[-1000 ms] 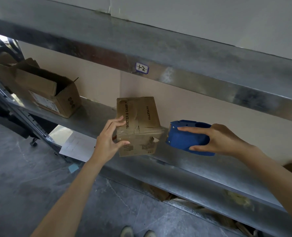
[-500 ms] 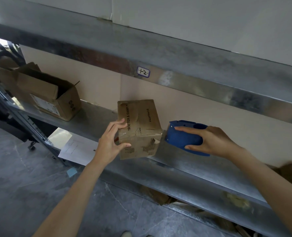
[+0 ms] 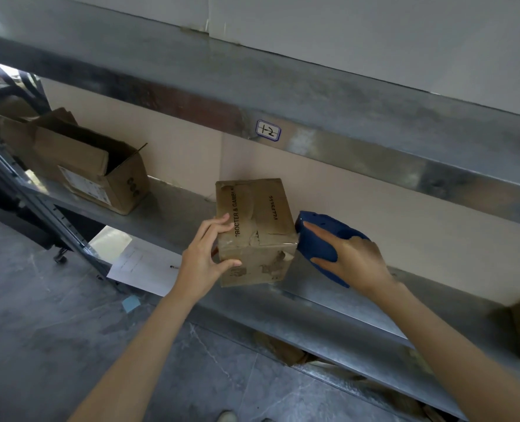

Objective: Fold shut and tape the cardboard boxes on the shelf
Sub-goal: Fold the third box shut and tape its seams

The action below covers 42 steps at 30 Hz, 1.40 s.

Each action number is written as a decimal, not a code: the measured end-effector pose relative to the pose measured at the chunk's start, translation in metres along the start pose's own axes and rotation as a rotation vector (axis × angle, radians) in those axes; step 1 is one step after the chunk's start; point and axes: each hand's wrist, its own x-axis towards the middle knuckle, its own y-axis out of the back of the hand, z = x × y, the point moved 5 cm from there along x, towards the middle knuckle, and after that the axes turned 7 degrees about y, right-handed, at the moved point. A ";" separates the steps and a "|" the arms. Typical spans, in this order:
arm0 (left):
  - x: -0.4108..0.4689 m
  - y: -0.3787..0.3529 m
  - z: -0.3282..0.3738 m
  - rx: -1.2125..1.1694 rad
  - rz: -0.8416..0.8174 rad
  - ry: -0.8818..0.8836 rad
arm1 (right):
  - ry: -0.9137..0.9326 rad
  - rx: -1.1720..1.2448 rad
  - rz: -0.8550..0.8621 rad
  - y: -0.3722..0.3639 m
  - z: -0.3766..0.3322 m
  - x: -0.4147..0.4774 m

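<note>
Cardboard box sits near shelf front edge, flaps closed. Your left hand grips its left corner; right hand holds blue tape dispenser against its right edge. Hard pull could drag box off.

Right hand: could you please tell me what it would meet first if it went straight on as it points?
Probably the small box, via the blue tape dispenser the right hand holds; its nose looks almost touching.
</note>
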 end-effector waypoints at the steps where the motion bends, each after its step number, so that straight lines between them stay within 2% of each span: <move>1: 0.000 0.000 0.000 -0.011 0.003 0.003 | -0.074 0.050 -0.036 -0.012 0.008 0.000; 4: -0.001 -0.001 0.001 -0.039 0.005 0.013 | -0.238 0.187 -0.044 -0.040 0.022 -0.002; 9: -0.001 0.000 0.001 -0.039 0.009 0.028 | -0.338 0.258 -0.056 -0.080 0.033 -0.006; 16: -0.001 -0.001 -0.001 -0.042 0.013 0.044 | -0.360 0.181 -0.119 -0.108 0.038 -0.002; 25: 0.001 0.000 -0.003 -0.020 0.002 0.064 | -0.359 0.439 -0.185 -0.105 0.043 0.004; 30: 0.002 0.002 -0.004 -0.075 -0.045 0.084 | -0.347 0.320 -0.188 -0.083 0.049 -0.001; 33: 0.002 0.004 -0.004 -0.097 -0.072 0.103 | -0.277 0.355 -0.048 -0.058 0.042 0.000; 37: 0.004 0.009 0.000 -0.158 -0.099 0.095 | -0.041 0.465 0.107 -0.026 0.017 0.015; 42: 0.008 0.013 -0.001 -0.188 -0.124 0.112 | 0.137 0.555 0.091 -0.012 -0.020 0.035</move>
